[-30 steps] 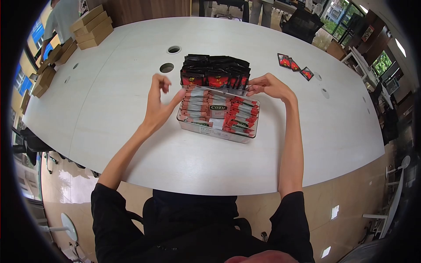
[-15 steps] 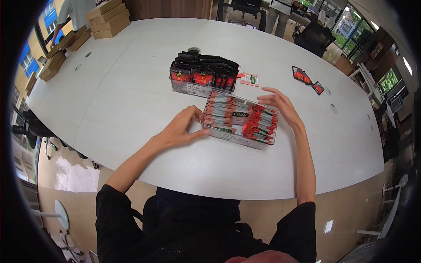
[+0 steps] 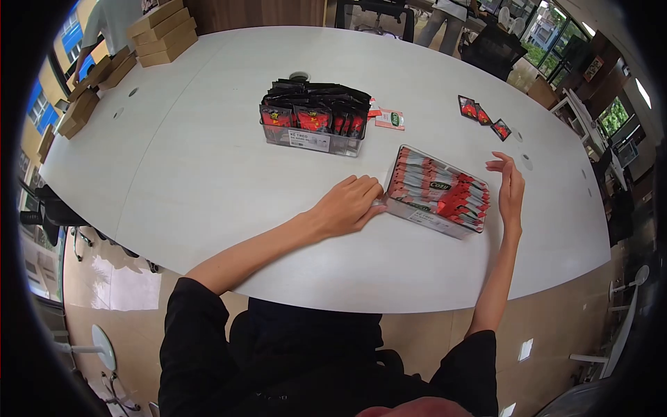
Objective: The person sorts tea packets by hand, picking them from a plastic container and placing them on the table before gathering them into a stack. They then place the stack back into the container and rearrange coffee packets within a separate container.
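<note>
A clear plastic bin filled with red-and-white Cozy sachets sits turned at an angle on the white table. My left hand is at its left end, fingers curled in and thumb by the near corner, gripping the edge; the fingertips are partly hidden. Beyond the bin's right end, my right hand is raised a little apart from it, fingers bent and spread, holding nothing. Farther back and to the left stands a second clear bin, packed with black-and-red sachets.
A loose Cozy sachet lies behind the bins. Several black-and-red packets lie at the back right. Cardboard boxes are stacked at the far left beside a person in a light shirt. Office chairs stand beyond the table.
The bin of Cozy sachets has slid to the right, away from the black-sachet bin, and turned slightly. My left hand moved along with it; my right hand shifted right.
</note>
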`<action>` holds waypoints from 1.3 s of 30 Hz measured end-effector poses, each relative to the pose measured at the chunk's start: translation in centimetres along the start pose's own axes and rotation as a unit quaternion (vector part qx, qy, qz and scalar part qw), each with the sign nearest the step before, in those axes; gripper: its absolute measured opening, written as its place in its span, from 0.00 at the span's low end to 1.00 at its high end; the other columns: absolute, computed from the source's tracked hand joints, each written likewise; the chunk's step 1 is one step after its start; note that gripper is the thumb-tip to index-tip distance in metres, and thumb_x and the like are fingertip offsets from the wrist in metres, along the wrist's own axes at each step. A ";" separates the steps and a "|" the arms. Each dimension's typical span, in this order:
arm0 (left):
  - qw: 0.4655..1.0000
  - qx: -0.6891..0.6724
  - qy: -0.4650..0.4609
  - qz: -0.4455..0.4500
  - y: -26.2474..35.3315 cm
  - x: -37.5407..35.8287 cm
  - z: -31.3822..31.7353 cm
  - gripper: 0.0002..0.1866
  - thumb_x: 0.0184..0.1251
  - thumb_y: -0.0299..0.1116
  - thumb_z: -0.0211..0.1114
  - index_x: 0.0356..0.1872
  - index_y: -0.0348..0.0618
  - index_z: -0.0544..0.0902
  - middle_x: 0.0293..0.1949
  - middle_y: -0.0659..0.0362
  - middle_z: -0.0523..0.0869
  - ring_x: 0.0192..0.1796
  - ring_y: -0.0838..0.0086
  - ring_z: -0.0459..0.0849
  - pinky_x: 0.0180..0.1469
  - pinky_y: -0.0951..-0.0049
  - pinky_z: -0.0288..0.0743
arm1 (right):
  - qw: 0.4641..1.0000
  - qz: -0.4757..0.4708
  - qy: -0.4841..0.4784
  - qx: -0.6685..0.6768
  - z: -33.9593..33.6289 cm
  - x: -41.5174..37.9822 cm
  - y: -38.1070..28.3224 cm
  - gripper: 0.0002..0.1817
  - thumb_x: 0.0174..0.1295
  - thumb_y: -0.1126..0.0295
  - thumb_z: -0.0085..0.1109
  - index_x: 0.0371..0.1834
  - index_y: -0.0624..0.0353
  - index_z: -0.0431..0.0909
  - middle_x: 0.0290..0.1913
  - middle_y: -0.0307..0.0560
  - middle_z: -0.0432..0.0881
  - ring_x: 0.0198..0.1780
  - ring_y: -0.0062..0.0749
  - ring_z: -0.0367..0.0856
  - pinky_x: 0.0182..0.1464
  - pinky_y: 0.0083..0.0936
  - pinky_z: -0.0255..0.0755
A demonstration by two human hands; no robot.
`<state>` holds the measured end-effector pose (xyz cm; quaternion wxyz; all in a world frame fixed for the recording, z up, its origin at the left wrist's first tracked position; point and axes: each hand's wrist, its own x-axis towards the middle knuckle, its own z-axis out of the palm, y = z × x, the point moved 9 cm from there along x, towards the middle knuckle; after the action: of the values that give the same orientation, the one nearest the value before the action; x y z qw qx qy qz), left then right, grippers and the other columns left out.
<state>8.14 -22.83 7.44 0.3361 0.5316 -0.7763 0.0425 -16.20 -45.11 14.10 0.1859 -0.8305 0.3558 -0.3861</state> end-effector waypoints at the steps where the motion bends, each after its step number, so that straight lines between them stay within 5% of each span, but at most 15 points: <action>1: 1.000 -0.012 0.004 0.002 0.1 0.7 0.6 0.14 0.75 0.40 0.67 0.41 0.37 0.79 0.38 0.54 0.81 0.40 0.59 0.80 0.46 0.62 0.74 | 0.999 -0.007 0.035 -0.019 -1.1 -0.2 -0.1 0.31 0.87 0.48 0.33 0.57 0.59 0.86 0.42 0.48 0.91 0.46 0.35 0.88 0.65 0.35 0.69; 8: 0.997 -0.020 -0.001 0.070 2.3 2.5 3.0 0.11 0.78 0.38 0.64 0.41 0.40 0.80 0.37 0.56 0.82 0.39 0.61 0.83 0.45 0.63 0.75 | 0.985 0.004 0.168 -0.050 -5.7 -1.0 0.2 0.23 0.86 0.54 0.43 0.55 0.58 0.86 0.42 0.44 0.91 0.44 0.31 0.86 0.62 0.33 0.71; 13: 0.999 -0.014 0.009 0.044 1.2 2.4 3.5 0.08 0.78 0.35 0.63 0.42 0.41 0.81 0.37 0.57 0.83 0.41 0.62 0.84 0.47 0.63 0.74 | 0.952 -0.127 0.260 -0.102 -5.8 -2.7 -8.4 0.12 0.80 0.67 0.57 0.52 0.62 0.86 0.44 0.46 0.89 0.44 0.29 0.86 0.57 0.29 0.76; 16: 0.999 -0.011 0.033 0.023 0.5 2.0 2.1 0.06 0.75 0.31 0.64 0.44 0.41 0.81 0.37 0.56 0.82 0.41 0.62 0.84 0.47 0.62 0.73 | 0.987 -0.094 0.105 0.074 1.4 -3.1 -15.4 0.08 0.76 0.74 0.58 0.48 0.64 0.85 0.41 0.45 0.88 0.41 0.29 0.87 0.46 0.26 0.78; 20: 0.998 0.007 0.060 -0.016 -1.5 -1.0 -1.0 0.10 0.68 0.24 0.66 0.48 0.37 0.78 0.40 0.51 0.82 0.39 0.55 0.79 0.45 0.59 0.69 | 0.964 -0.167 -0.098 0.181 13.4 -6.9 -20.7 0.15 0.75 0.79 0.51 0.63 0.65 0.71 0.56 0.59 0.78 0.52 0.51 0.85 0.53 0.38 0.80; 22: 0.996 -0.019 0.054 -0.071 -3.1 -3.2 -3.7 0.12 0.71 0.25 0.65 0.52 0.38 0.77 0.34 0.51 0.83 0.36 0.55 0.79 0.44 0.58 0.70 | 0.957 -0.133 -0.118 0.231 15.5 -8.4 -19.6 0.14 0.75 0.78 0.50 0.62 0.66 0.67 0.57 0.60 0.75 0.54 0.54 0.81 0.56 0.39 0.78; 24: 0.987 -0.023 0.024 -0.156 -4.9 -5.3 -5.2 0.12 0.74 0.29 0.67 0.52 0.38 0.76 0.26 0.55 0.79 0.32 0.59 0.79 0.39 0.57 0.72 | 0.970 -0.151 -0.127 0.141 17.1 -8.8 -17.9 0.12 0.77 0.77 0.50 0.60 0.66 0.66 0.56 0.59 0.73 0.56 0.54 0.77 0.60 0.41 0.74; 29: 0.973 -0.071 -0.022 -0.220 -6.3 -6.1 -5.8 0.13 0.74 0.32 0.68 0.52 0.41 0.76 0.25 0.58 0.77 0.30 0.65 0.76 0.38 0.61 0.72 | 0.974 -0.078 -0.149 0.149 18.0 -7.4 -12.5 0.13 0.77 0.72 0.53 0.59 0.65 0.67 0.56 0.58 0.74 0.58 0.52 0.75 0.63 0.42 0.71; 39: 0.988 -0.027 -0.024 -0.152 -4.9 -5.5 -4.8 0.12 0.75 0.36 0.67 0.51 0.44 0.77 0.25 0.61 0.75 0.30 0.66 0.76 0.44 0.63 0.73 | 0.988 -0.152 -0.010 -0.021 21.6 2.3 -8.0 0.27 0.68 0.64 0.66 0.67 0.61 0.72 0.66 0.60 0.74 0.70 0.56 0.70 0.71 0.48 0.64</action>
<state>15.75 -18.57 6.57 0.3341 0.6348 -0.6953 -0.0434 5.11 -40.68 6.29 0.1115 -0.8823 0.2318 -0.3942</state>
